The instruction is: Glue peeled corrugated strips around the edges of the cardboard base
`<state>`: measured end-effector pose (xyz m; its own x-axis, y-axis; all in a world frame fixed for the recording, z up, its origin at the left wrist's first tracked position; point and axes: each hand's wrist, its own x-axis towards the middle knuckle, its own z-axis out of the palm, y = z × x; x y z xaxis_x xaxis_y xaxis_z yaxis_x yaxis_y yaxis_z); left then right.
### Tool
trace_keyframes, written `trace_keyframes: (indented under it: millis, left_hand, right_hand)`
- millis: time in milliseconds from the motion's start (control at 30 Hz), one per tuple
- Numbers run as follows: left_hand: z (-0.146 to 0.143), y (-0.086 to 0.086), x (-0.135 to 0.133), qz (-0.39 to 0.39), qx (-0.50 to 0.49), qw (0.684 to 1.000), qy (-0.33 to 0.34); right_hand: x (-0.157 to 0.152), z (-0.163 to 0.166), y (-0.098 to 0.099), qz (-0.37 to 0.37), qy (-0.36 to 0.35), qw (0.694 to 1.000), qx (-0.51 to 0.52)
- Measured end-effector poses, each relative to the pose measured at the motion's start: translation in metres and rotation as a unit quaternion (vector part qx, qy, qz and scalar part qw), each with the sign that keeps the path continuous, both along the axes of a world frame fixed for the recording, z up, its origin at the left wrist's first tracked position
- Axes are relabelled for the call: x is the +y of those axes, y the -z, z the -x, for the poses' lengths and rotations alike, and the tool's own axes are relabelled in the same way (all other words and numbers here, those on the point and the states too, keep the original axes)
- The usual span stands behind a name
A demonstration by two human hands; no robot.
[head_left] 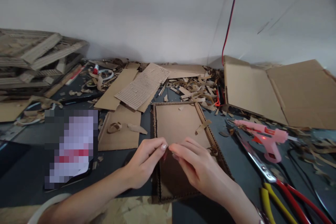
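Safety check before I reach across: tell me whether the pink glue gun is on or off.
On, it seems: a small red light glows on the pink glue gun.

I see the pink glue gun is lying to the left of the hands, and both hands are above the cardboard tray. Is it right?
Not quite: the head view shows the pink glue gun to the right of the hands, not the left. The rest is right: the left hand and right hand are above the cardboard tray.
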<state>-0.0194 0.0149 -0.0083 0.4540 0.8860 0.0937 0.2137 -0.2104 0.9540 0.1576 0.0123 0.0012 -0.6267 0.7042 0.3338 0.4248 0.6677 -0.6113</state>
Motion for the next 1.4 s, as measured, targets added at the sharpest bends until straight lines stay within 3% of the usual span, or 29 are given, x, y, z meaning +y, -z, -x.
trace_keyframes:
  millis: [300,667,933,1400]
  left_hand:
    - [-0.0008,-0.0014,0.0003,-0.012,0.003,1.0,-0.009]
    - [-0.0011,-0.0007,0.0009,-0.04,0.009,0.999,-0.017]
    - [-0.0019,0.0012,0.0022,-0.053,0.01,0.998,-0.008]
    - [-0.0038,-0.0016,0.0025,-0.068,0.03,0.997,0.01]
  right_hand:
    - [-0.0029,-0.0001,0.001,-0.045,-0.014,0.998,-0.043]
    - [-0.0001,0.0015,0.0085,-0.149,0.161,0.971,0.099]
    - [-0.006,0.0081,0.002,-0.113,0.13,0.977,0.127]
    - [-0.0063,0.0073,0.0035,-0.058,0.146,0.974,0.161]
